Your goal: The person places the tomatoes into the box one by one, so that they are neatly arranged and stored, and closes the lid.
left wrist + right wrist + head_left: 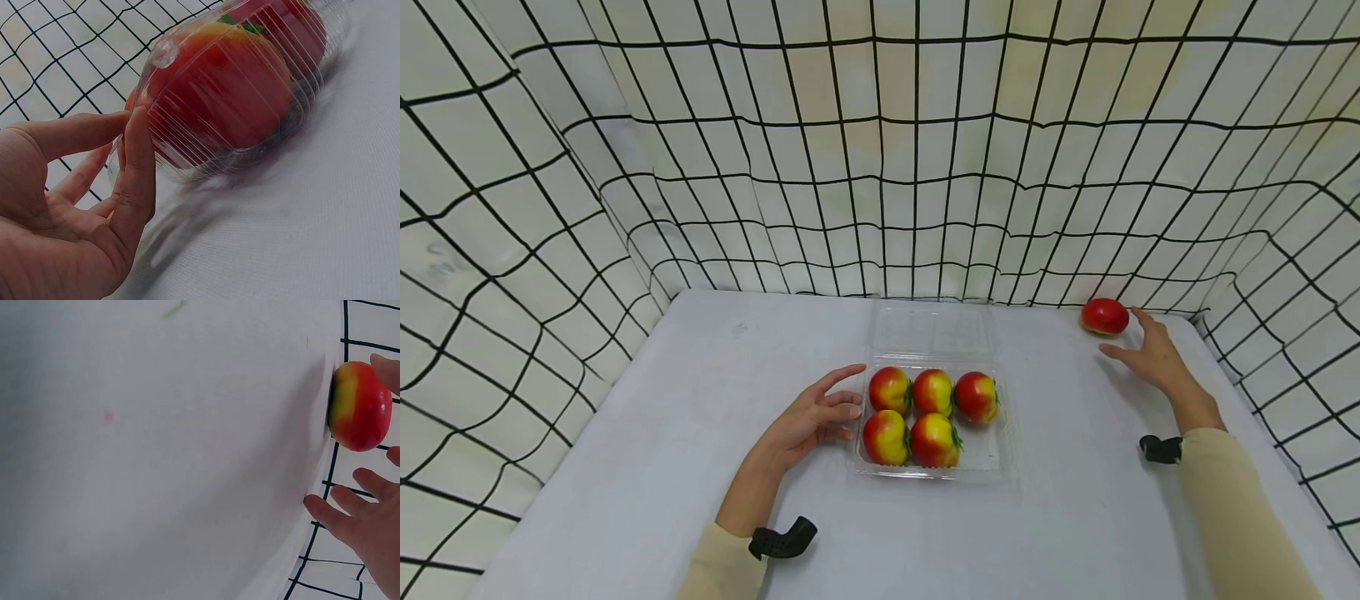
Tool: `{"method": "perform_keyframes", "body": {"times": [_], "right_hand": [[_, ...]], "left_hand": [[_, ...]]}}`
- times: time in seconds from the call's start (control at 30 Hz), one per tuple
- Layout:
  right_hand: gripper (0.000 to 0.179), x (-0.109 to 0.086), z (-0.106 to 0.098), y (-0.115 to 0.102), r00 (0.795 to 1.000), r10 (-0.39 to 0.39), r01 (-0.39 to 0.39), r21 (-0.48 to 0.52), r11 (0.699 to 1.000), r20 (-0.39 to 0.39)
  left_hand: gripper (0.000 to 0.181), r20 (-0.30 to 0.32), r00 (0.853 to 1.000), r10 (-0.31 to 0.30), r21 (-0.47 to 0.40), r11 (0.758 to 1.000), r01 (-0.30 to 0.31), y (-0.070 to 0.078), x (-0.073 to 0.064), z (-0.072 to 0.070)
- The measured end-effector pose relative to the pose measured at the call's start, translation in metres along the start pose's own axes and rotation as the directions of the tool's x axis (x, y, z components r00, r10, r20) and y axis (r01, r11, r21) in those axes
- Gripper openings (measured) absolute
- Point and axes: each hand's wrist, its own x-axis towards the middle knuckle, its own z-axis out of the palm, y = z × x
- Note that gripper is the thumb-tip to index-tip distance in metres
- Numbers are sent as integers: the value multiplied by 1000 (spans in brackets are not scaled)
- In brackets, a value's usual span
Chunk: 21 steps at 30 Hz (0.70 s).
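Note:
A clear plastic clamshell box point(992, 454) lies with its lid point(932, 332) folded back toward the netting. Several red-and-yellow, peach-like fruits with green leaves, one of them a fruit point(936, 440) at the front, fill most of the tray in two rows; its front right corner holds none. My left hand point(808, 421) is at the box's left side, thumb and a finger point(139, 140) pinching its rim in the left wrist view. Another such fruit point(1104, 317) sits by the table's far right edge. Around it, my right hand point(1153, 354) spreads its thumb and fingers, not closed on it.
Black grid netting point(917, 179) rises behind the white table point(715, 375) and along both sides. The lone fruit lies close to the back netting. Each wrist carries a black camera mount, such as the left mount point(782, 539).

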Motion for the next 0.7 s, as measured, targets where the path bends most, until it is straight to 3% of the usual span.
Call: {"method": "perform_keyframes", "body": {"times": [0.4, 0.7], "right_hand": [[98, 5, 0, 2, 999, -9, 8, 22, 1000, 48], [86, 10, 9, -2, 998, -11, 19, 143, 989, -60]], "left_hand": [[69, 9, 1000, -6, -2, 1000, 6, 0, 0, 2], [69, 7, 1000, -5, -1, 1000, 5, 1, -1, 1]]}}
